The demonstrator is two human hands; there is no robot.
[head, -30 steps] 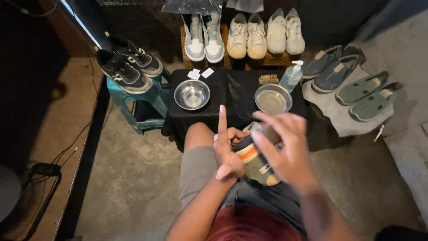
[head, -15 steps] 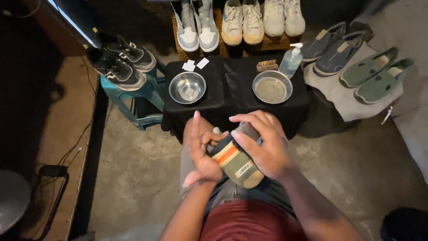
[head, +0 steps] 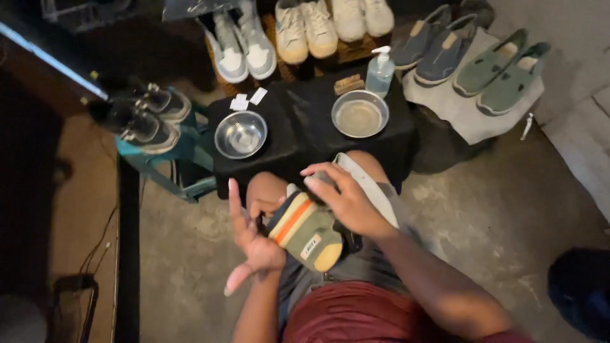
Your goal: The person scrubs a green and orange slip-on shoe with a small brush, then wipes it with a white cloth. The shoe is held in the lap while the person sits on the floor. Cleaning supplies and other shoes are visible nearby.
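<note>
Lying across the lap, the striped shoe [head: 305, 232] points its toe toward the person; right hand [head: 346, 203] grips its heel end, left hand [head: 254, 244] splayed, touching its side.

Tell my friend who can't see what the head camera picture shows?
A seated person holds a striped sneaker over their lap, right hand on top and left hand at its side, fingers spread. In front, a black-draped table holds two metal bowls and a pump bottle, with pairs of shoes around it.
</note>
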